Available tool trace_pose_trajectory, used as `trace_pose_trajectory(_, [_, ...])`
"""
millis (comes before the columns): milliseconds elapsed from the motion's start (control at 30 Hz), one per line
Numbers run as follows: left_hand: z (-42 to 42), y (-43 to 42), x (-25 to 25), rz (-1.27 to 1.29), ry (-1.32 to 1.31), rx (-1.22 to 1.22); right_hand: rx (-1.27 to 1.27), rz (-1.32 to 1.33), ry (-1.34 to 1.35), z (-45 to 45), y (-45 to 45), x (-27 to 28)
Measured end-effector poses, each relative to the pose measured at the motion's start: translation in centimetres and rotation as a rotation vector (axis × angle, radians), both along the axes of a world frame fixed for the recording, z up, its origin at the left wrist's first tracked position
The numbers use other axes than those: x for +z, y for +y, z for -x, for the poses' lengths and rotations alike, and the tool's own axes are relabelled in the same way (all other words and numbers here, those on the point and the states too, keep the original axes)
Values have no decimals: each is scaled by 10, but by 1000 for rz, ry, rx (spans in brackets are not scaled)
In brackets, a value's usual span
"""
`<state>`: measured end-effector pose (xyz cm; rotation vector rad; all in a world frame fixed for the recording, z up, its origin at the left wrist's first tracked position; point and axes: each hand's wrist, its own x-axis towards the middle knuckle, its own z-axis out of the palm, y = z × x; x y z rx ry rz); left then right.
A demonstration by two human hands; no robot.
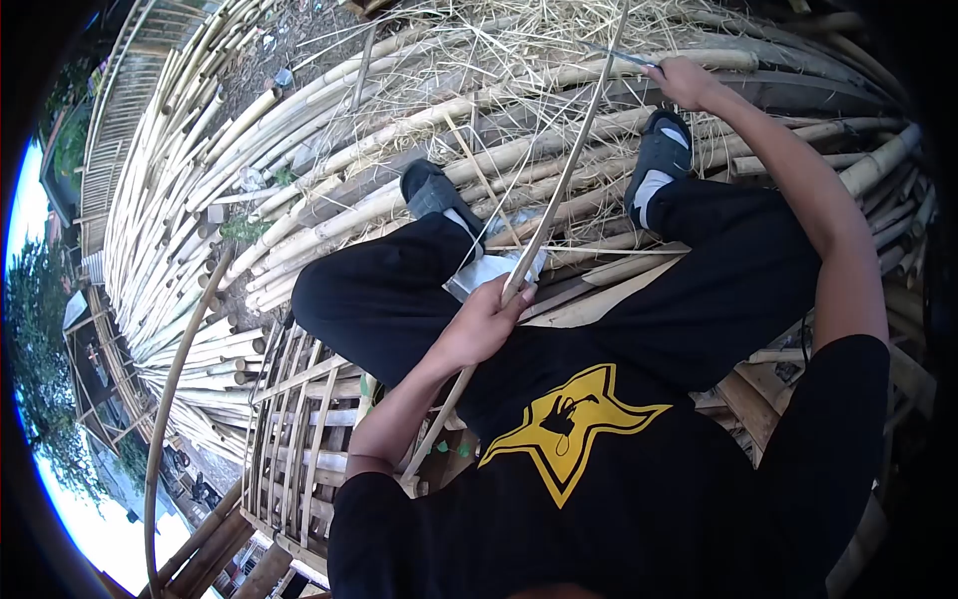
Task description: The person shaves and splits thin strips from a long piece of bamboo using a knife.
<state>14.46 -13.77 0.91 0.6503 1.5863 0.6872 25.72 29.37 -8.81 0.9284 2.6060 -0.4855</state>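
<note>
The step in hand looks like blade work along a bamboo strip [565,180], which runs from the top edge of the frame, right of centre, slanting down to the lower middle beside the shirt. The left hand [483,325], at the centre of the frame, has its fingers clamped around the strip over the lap, just beside a white sheet [473,284] that lies between the legs. The right hand [689,82], at the upper right, reaches out on an almost straight arm, its fingers wrapped round the handle of a knife [629,57]. The thin blade points left and crosses the line of the strip near the top of the frame (whether the edge actually bites there, I cannot tell from this angle).

Pale shavings [489,60] lie scattered across the upper middle, over the bamboo poles [329,165] and near the two sandals.

As a judgement, the next move calls for a firm left hold so the strip does not twist, and a shallow, even blade angle in the right hand. With the strip so long and slender, its far end could spring or flex under the blade, and any stroke drawn towards the body would need to end well short of the left fingers.
</note>
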Motion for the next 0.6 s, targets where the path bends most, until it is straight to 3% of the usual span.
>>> trace_pose_trajectory(100, [5, 2, 0, -4, -21, 35, -23, 24, 158, 8, -10, -6])
trace_pose_trajectory(167, [11, -3, 8, 8, 172, -5, -8, 21, 209, 13, -14, -4])
trace_pose_trajectory(233, [12, -14, 7, 22, 164, -14, -207, 318, 79, 16, -17, 2])
trace_pose_trajectory(267, [11, -19, 7, 38, 138, -7, -421, 676, 60, 15, -22, 10])
trace_pose_trajectory(367, [7, -28, 9, 32, 155, -1, -485, 816, 76, 14, -35, 16])
trace_pose_trajectory(400, [6, -28, 13, 57, 156, 26, -357, 539, 72, 15, -42, 16])
trace_pose_trajectory(433, [5, -29, 15, 80, 160, 53, -354, 539, 72, 15, -49, 16])
trace_pose_trajectory(500, [4, -31, 15, 79, 170, 54, 231, 157, 156, 14, -67, 20])
trace_pose_trajectory(533, [2, -32, 15, 77, 176, 48, 183, 252, 45, 19, -90, 57])
trace_pose_trajectory(600, [-1, -35, 14, 59, 216, 40, 320, 235, 77, 12, -104, 56])
